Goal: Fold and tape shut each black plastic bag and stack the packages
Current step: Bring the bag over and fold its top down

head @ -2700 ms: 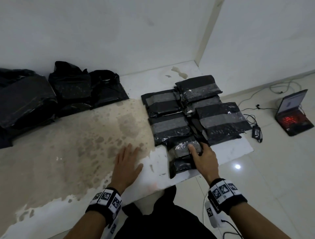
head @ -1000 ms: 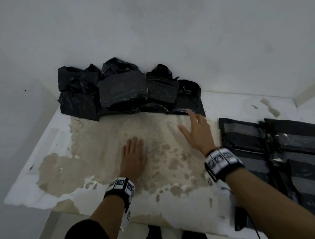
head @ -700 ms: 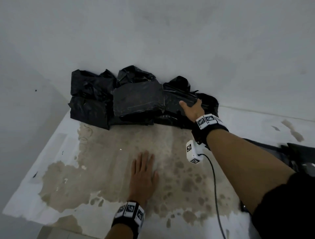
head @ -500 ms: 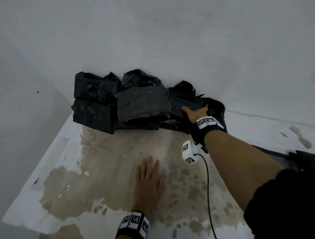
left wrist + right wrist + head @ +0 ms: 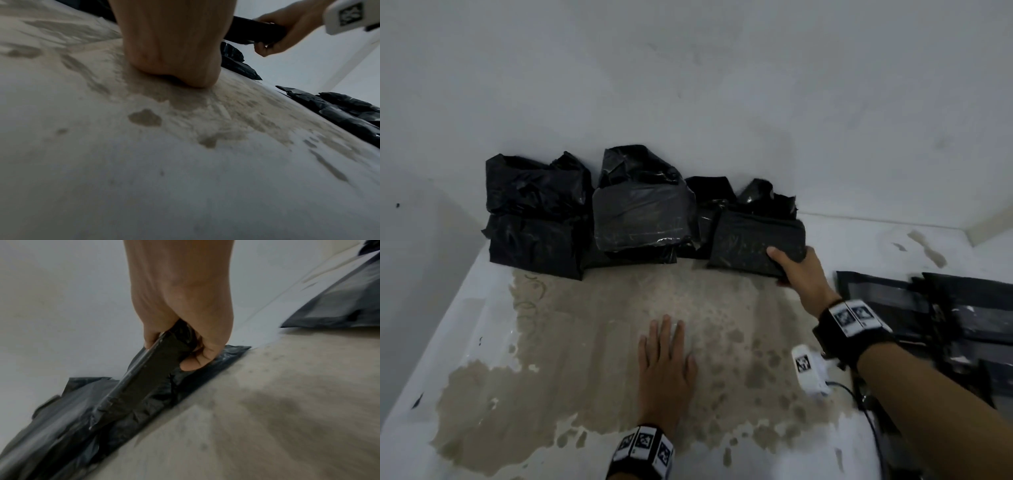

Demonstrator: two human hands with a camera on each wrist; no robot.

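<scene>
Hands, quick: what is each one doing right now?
Left hand: open, flat on the table.
Right hand: gripping a black bag.

White tabletop (image 5: 465, 325) with a large worn brown patch (image 5: 602, 325), set against a pale wall (image 5: 688, 85); a few dark specks near the left edge.

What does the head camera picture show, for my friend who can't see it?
A right hand grips a black plastic bag from a pile by the wall. The left hand rests flat on the stained table.
</scene>
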